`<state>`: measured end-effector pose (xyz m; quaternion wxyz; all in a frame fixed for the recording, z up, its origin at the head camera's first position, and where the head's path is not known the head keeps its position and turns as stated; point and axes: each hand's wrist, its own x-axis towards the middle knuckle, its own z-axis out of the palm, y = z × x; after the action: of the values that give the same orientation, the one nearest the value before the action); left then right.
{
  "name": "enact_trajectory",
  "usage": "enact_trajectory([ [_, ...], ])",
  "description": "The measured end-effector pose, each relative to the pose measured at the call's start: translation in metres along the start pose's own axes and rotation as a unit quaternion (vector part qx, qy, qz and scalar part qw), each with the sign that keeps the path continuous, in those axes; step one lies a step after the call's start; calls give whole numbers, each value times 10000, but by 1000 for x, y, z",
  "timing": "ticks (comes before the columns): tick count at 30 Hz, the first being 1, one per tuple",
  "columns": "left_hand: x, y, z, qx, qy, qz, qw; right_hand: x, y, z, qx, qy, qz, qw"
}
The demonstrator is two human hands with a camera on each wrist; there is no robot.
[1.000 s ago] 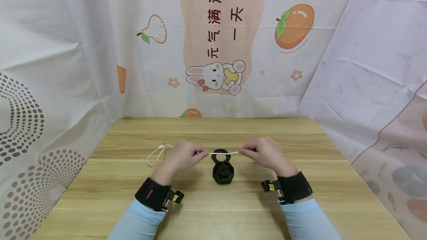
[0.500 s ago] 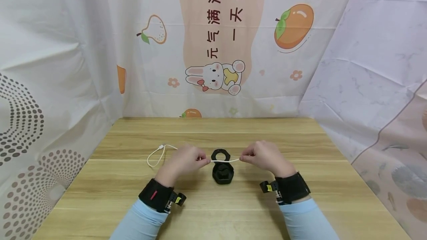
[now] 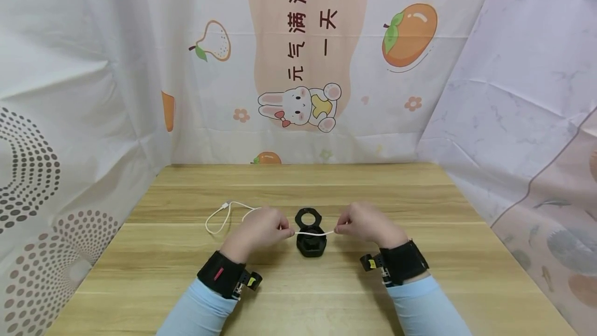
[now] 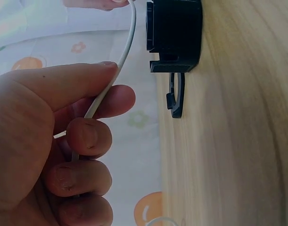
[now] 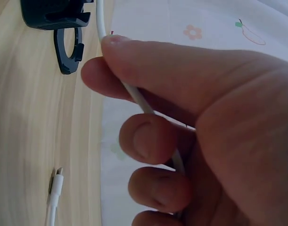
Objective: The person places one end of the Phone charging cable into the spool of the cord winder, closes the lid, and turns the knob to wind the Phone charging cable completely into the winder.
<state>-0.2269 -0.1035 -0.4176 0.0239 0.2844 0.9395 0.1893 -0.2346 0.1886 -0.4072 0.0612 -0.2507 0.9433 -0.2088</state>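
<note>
A white charging cable (image 3: 309,233) spans the gap between my two hands, sagging slightly across the body of a black hexagonal case (image 3: 311,249). My left hand (image 3: 262,228) pinches it between thumb and forefinger, and the other fingers curl round the strand (image 4: 97,101) in the left wrist view. On the far side, my right hand (image 3: 367,224) holds it the same way, the strand (image 5: 138,96) running back under the curled fingers. The case stands upright on the table, its ring-shaped lid (image 3: 300,220) swung open to the back.
One plug (image 3: 225,205) of the cable lies on the wooden table (image 3: 298,299) at left, beside a loose loop. In the right wrist view another white plug (image 5: 57,184) with a metal tip rests on the wood. A printed curtain (image 3: 210,97) closes off the back.
Both hands have come nearer to me, bringing the held stretch of cable from over the lid to over the case body. More of the loose cable shows at left. The case has stayed put.
</note>
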Motion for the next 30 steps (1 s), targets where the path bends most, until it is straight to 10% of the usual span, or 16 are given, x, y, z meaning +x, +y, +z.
enact_trajectory([
  [30,3,-3,15,1,-453,-5,9990,4,-13,21,-647,-342,543,9958],
])
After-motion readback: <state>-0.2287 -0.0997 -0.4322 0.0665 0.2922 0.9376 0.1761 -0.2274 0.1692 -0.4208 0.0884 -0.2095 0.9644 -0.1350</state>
